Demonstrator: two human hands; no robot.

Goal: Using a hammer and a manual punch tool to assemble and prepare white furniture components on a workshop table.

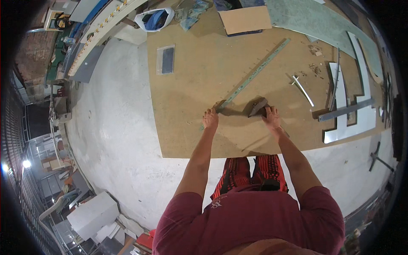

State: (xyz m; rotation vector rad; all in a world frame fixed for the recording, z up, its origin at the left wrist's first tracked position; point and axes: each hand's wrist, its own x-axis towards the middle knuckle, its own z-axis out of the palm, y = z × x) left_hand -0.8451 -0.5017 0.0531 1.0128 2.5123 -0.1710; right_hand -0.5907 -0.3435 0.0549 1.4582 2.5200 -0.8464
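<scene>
A long, narrow green strip (255, 73) with marks along it lies diagonally across the brown board-topped table. My left hand (210, 119) is closed over its near end, and a small green bit shows just left of the hand. A small dark thing by those fingertips is too unclear to name. My right hand (272, 118) is closed around the edge of a dark, wedge-shaped block (257, 107), tilted above the table to the right of the strip. The palm side of both hands is hidden.
On the table (187, 93) are a dark rectangle in a clear sleeve (168, 60), a white T-shaped piece (303, 91), pale flat pieces (340, 134) and a grey bar (346, 110). A cardboard box (246, 20) and white tub (154, 19) stand at the far edge.
</scene>
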